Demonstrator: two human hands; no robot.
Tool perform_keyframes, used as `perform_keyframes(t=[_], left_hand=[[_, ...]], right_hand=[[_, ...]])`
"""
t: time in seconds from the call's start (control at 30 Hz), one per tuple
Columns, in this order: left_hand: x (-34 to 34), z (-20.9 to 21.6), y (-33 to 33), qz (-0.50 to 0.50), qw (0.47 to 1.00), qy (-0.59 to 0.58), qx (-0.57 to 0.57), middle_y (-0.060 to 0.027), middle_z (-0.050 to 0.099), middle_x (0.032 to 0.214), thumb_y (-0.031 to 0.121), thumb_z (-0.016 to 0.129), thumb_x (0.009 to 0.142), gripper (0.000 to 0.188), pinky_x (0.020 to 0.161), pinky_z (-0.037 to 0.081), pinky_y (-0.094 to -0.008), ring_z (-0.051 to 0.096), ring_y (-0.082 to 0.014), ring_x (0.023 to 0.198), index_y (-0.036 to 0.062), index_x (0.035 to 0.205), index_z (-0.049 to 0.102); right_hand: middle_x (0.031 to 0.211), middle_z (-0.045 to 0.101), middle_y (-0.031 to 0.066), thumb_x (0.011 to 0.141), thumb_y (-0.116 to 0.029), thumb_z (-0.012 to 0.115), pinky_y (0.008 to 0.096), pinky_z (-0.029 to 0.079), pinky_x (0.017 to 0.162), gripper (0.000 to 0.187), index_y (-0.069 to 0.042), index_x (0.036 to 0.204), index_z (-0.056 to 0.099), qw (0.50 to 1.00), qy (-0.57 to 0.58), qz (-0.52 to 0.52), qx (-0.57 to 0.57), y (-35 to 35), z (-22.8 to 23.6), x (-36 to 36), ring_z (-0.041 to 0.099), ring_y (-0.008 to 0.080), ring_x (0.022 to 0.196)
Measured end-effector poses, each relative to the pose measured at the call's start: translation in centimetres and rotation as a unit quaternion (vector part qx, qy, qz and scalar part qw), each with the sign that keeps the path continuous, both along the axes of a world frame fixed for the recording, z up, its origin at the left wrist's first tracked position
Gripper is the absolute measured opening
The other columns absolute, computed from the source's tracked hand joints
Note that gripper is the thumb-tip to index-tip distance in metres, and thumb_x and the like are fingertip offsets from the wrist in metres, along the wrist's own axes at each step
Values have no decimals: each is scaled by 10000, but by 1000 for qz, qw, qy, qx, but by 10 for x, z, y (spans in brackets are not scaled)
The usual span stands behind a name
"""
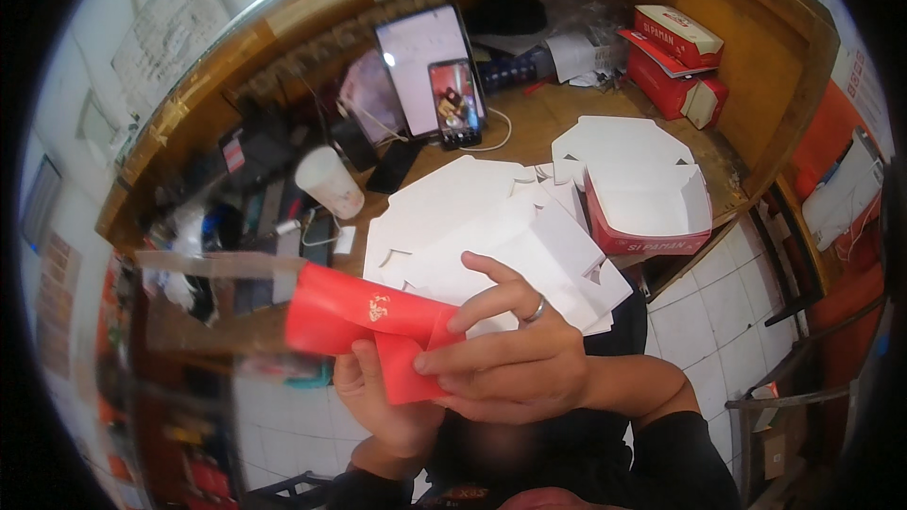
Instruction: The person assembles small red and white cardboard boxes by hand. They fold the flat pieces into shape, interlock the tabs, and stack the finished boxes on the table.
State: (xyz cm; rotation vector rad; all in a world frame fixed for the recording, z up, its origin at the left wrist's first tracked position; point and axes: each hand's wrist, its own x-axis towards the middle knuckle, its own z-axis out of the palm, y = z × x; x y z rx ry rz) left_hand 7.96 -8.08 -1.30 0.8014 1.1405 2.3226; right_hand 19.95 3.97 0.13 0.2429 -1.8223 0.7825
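Over the table's near edge I hold a curled red paper piece with a small gold print. My right hand, a ring on one finger, pinches its right end, where a flap folds down. My left hand grips it from below; some of those fingers are hidden behind the red paper. Just beyond my hands lies a stack of flat white box blanks with cut slots. To their right stands an open takeaway box, white inside and red outside, its lid raised toward the back.
A phone leans against a tablet at the back. A white cup and dark clutter with cables fill the left side. Closed red-and-white boxes are stacked back right. The desk's raised wooden wall curves behind; tiled floor shows at right.
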Motion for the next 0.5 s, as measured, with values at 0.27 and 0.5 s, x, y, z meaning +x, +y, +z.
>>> perform_keyframes(t=[0.27, 0.5], left_hand=[[0, 0, 5, 25, 999, -21, 9, -157, 637, 1214, 364, 477, 1117, 404, 935, 579, -404, 671, -267, 1087, 26, 1336, 493], [11, -9, 1, -30, 998, -46, 18, -194, 597, 1310, 377, 414, 1118, 474, 1022, 542, -441, 643, -308, 1172, 17, 1425, 447]], right_hand=[[1121, 780, 40, 748, -47, 876, 657, 346, 1175, 121, -76, 822, 785, 1000, -6, 7, -9, 2, -8, -6, 653, 295, 1154], [1149, 773, 33, 750, -35, 867, 633, 372, 1171, 127, -83, 842, 793, 999, -6, -14, -30, 1, -11, -11, 653, 277, 1169]])
